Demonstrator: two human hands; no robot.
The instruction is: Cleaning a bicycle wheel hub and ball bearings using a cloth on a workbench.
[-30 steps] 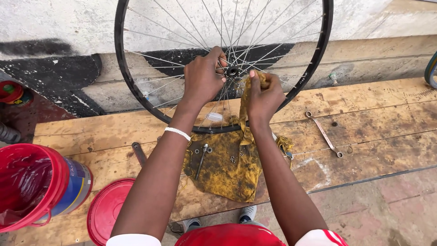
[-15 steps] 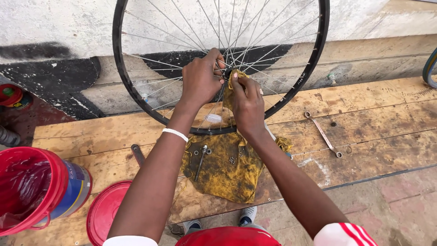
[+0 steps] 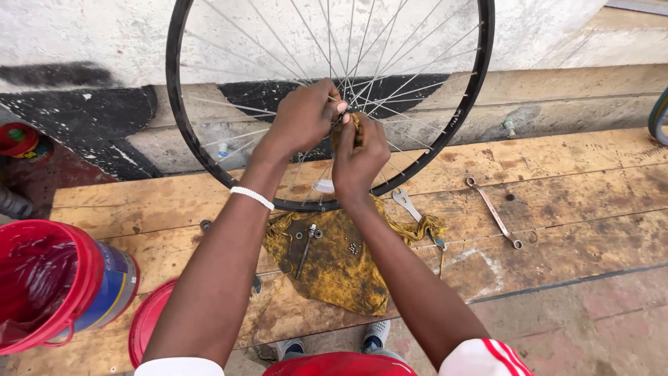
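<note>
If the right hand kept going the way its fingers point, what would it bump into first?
Probably the hub of the black spoked bicycle wheel, right at the fingertips of the right hand; the left hand sits beside it. Depth is unclear.

Views: one, head-worn camera; no second view, so no shared area.
Position: above and behind the person's forearms, at the near edge of the wooden platform.
Direction: forward and steeply downward, towards the painted wall behind the platform.
Nearness: close; left hand and right hand sit near frame centre, at the hub of the bicycle wheel.
Frame limits: wheel top cut off above; red bucket cut at left edge; the person's shoes at bottom.
</note>
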